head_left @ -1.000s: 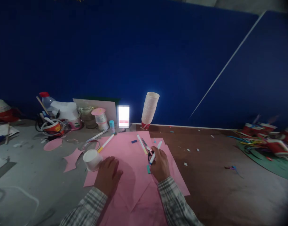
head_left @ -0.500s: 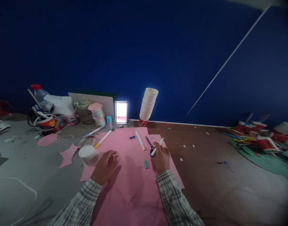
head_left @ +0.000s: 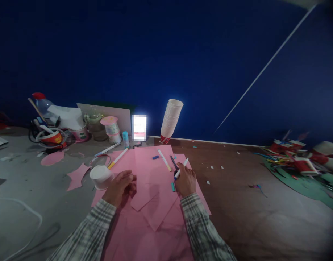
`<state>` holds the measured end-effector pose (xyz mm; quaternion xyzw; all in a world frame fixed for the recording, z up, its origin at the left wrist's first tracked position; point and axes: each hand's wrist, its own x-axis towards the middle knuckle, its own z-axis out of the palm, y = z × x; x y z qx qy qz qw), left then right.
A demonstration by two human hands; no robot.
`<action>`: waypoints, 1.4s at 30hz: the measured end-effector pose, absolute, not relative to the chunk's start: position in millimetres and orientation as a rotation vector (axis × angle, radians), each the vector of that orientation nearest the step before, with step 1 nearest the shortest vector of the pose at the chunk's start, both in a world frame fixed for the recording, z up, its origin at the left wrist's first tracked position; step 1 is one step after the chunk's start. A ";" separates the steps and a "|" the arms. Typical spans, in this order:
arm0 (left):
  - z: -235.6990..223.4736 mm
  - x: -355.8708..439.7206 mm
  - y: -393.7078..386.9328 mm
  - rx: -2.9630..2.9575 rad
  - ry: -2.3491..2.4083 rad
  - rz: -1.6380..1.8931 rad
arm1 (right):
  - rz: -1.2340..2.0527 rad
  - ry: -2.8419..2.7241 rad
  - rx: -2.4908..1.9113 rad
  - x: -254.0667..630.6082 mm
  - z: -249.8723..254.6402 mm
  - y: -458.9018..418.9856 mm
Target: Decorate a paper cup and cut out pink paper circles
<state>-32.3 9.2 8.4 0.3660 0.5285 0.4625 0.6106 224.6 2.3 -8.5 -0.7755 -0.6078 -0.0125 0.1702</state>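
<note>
Pink paper sheets [head_left: 155, 203] lie spread on the floor in front of me. My left hand [head_left: 120, 187] pinches the edge of one sheet and lifts it, next to a white paper cup [head_left: 101, 177] lying on its side. My right hand [head_left: 186, 180] is closed around a white marker [head_left: 180, 169] with a blue tip and rests on the paper. Black scissors [head_left: 174, 164] lie just beyond that hand, a yellow-tipped marker [head_left: 164, 160] beside them, and a small teal cap [head_left: 173, 186] close to my right wrist.
A stack of white cups [head_left: 170, 121] leans at the blue wall. Left of it stand a bright phone screen [head_left: 140, 127], tape rolls [head_left: 112, 129], a bottle [head_left: 42, 105] and craft clutter. Pink scraps [head_left: 76, 176] lie at left. Red cups and green paper [head_left: 304, 163] pile up at right.
My left hand has gone from lying flat on the pink paper to pinching a sheet and lifting its edge. The right hand keeps the marker and has barely moved.
</note>
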 end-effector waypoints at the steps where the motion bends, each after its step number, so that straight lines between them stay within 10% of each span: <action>1: 7.4 -32.3 8.2 1.009 1.305 1.064 | -0.031 -1.727 -2.207 224.6 -7.8 2.1; 16: 29.5 29.8 17.6 2.414 1.737 0.060 | 0.021 -1.748 -2.224 225.6 -6.8 2.7; 42: 19.0 6.9 45.9 2.271 1.535 0.221 | 0.018 -1.643 -2.107 237.2 -2.9 3.2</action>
